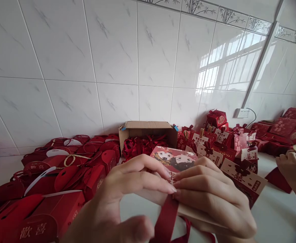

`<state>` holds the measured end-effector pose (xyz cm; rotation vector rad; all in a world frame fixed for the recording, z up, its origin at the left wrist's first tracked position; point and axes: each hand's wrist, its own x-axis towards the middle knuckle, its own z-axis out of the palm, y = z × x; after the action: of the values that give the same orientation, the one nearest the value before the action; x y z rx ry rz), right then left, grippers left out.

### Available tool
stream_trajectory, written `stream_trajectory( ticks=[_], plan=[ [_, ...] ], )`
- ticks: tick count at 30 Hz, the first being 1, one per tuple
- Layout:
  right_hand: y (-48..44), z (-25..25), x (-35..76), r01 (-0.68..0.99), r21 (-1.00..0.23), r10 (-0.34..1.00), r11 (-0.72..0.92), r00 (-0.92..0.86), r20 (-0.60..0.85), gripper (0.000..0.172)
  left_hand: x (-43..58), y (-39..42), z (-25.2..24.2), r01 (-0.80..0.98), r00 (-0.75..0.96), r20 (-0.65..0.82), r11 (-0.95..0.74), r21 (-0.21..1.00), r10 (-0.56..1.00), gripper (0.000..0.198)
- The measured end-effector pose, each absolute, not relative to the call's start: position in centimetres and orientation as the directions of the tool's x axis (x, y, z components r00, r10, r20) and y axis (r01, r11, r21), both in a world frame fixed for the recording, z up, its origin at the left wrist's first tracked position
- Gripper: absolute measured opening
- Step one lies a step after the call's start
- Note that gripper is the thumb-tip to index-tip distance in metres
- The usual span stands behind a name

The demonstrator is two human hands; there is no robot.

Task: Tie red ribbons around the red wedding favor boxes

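My left hand (127,195) and my right hand (213,199) meet fingertip to fingertip over a small red gift box (174,158) printed with two cartoon figures. Both hands have curled fingers pressed on the box's near side. A dark red ribbon (166,219) runs down from under my fingertips toward the bottom edge. The box's lower part is hidden behind my hands.
A pile of red handled gift boxes (61,182) lies at left. An open cardboard carton (148,130) full of red ribbons stands by the tiled wall. More red boxes with tags (223,148) are stacked right. Another person's hand (293,170) works at the far right.
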<state>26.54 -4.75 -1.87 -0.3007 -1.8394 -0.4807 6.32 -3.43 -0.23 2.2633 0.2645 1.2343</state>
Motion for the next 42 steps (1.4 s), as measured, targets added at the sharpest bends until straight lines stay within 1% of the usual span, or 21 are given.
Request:
stream_trajectory(
  ticks=[3, 9, 11, 13, 15, 16, 18, 19, 21, 23, 25, 27, 29, 32, 34, 36, 39, 42],
  plan=[
    [-5.0, -1.8, 26.8, 0.450, 0.187, -0.024, 0.873, -0.343, 0.939, 0.011, 6.5, -2.9, -0.2, -0.069, 0.525, 0.759, -0.870, 0.488, 0.385, 0.041],
    [-5.8, -1.7, 27.3, 0.508, 0.213, 0.008, 0.835, -0.398, 0.917, 0.013, 6.9, -2.6, -0.3, -0.089, 0.533, 0.780, -0.895, 0.437, 0.328, 0.043],
    [-6.1, -1.7, 27.4, 0.527, 0.203, 0.023, 0.826, -0.391, 0.920, 0.013, 7.0, -2.6, -0.4, -0.087, 0.518, 0.794, -0.905, 0.417, 0.317, 0.034],
    [-6.3, -1.7, 27.5, 0.538, 0.190, 0.044, 0.821, -0.392, 0.919, 0.014, 6.9, -2.4, -0.6, -0.046, 0.519, 0.796, -0.920, 0.389, 0.310, 0.019],
    [-6.1, -1.8, 27.5, 0.535, 0.187, 0.056, 0.824, -0.406, 0.912, 0.016, 6.8, -2.1, -0.7, -0.007, 0.554, 0.790, -0.948, 0.319, 0.262, 0.014],
    [-5.8, -1.9, 27.4, 0.520, 0.194, 0.039, 0.832, -0.403, 0.914, 0.016, 6.7, -1.9, -0.8, 0.007, 0.571, 0.790, -0.963, 0.268, 0.224, 0.015],
    [-5.1, -2.3, 27.2, 0.476, 0.204, -0.027, 0.856, -0.353, 0.935, 0.012, 6.6, -1.7, -0.9, 0.025, 0.577, 0.804, -0.986, 0.162, 0.147, 0.023],
    [-4.7, -2.5, 27.0, 0.455, 0.209, -0.063, 0.866, -0.316, 0.947, 0.009, 6.6, -1.6, -1.0, 0.038, 0.567, 0.814, -0.991, 0.129, 0.128, 0.028],
    [-3.9, -2.8, 26.6, 0.426, 0.202, -0.100, 0.882, -0.251, 0.963, 0.006, 6.7, -1.6, -1.2, 0.066, 0.529, 0.840, -0.992, 0.106, 0.125, 0.030],
    [-3.5, -2.9, 26.3, 0.397, 0.191, -0.107, 0.898, -0.225, 0.968, 0.007, 6.7, -1.7, -1.4, 0.106, 0.505, 0.854, -0.991, 0.085, 0.127, 0.029],
    [-3.4, -2.7, 26.0, 0.364, 0.170, -0.094, 0.915, -0.218, 0.971, 0.010, 6.6, -1.8, -1.6, 0.161, 0.499, 0.860, -0.986, 0.031, 0.108, 0.031],
    [-3.5, -2.4, 25.9, 0.336, 0.118, -0.048, 0.935, -0.209, 0.977, 0.012, 6.3, -1.8, -1.8, 0.211, 0.496, 0.862, -0.977, -0.009, 0.100, 0.036],
    [-3.8, -2.2, 25.8, 0.321, 0.006, 0.066, 0.947, -0.212, 0.975, 0.013, 6.0, -1.8, -1.8, 0.218, 0.485, 0.869, -0.976, -0.007, 0.102, 0.036],
    [-4.3, -2.0, 25.9, 0.308, -0.140, 0.225, 0.941, -0.261, 0.939, 0.017, 6.1, -1.8, -1.5, 0.189, 0.433, 0.890, -0.980, 0.065, 0.142, 0.030],
    [-4.6, -1.9, 25.9, 0.307, -0.168, 0.260, 0.937, -0.291, 0.921, 0.021, 6.3, -1.8, -1.3, 0.172, 0.408, 0.898, -0.980, 0.101, 0.164, 0.029],
    [-4.8, -1.8, 25.9, 0.305, -0.171, 0.263, 0.937, -0.295, 0.919, 0.023, 6.5, -1.7, -1.3, 0.164, 0.403, 0.896, -0.978, 0.129, 0.186, 0.030],
    [-4.9, -1.8, 25.7, 0.293, -0.190, 0.270, 0.937, -0.264, 0.926, 0.018, 6.6, -1.5, -1.6, 0.160, 0.377, 0.896, -0.969, 0.187, 0.235, 0.032],
    [-5.0, -1.9, 25.4, 0.324, -0.259, 0.333, 0.910, -0.199, 0.922, 0.012, 6.5, -1.3, -1.8, 0.179, 0.365, 0.906, -0.971, 0.156, 0.213, 0.035]
  ],
)
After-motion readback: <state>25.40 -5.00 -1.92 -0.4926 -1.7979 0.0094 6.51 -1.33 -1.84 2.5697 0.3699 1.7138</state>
